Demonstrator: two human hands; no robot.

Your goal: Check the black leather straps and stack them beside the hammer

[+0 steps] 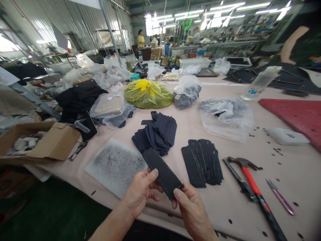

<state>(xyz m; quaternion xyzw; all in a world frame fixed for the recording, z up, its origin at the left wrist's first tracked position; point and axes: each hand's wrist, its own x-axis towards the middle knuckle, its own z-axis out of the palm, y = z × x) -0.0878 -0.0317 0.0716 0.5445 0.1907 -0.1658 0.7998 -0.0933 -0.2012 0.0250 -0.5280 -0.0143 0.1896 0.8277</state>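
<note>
- Both hands are engaged: the left hand (139, 192) pinches one long side of a dark, stitched panel (163, 174), thumb on top; the right hand (192, 209) grips its near end.
- That panel is held above the near edge of the worktop (213, 207), between a speckled sheet (107, 164) and a stack of similar panels (202, 162).
- If either pinch loosened while the other pulled, the panel could twist or drop over that near edge.
- A wide swing of the right wrist might nudge the stack, whose overlapped pieces look ready to slide.
- The fanned pile (160, 132) beyond could slip if brushed by the panel's far end.
- The claw hammer (253, 180) runs toward the near edge, its handle likely to catch a forearm moving right.
- Bare cloth shows between pile and stack, a narrow lane; the speckled sheet reaches the near-left edge.
</note>
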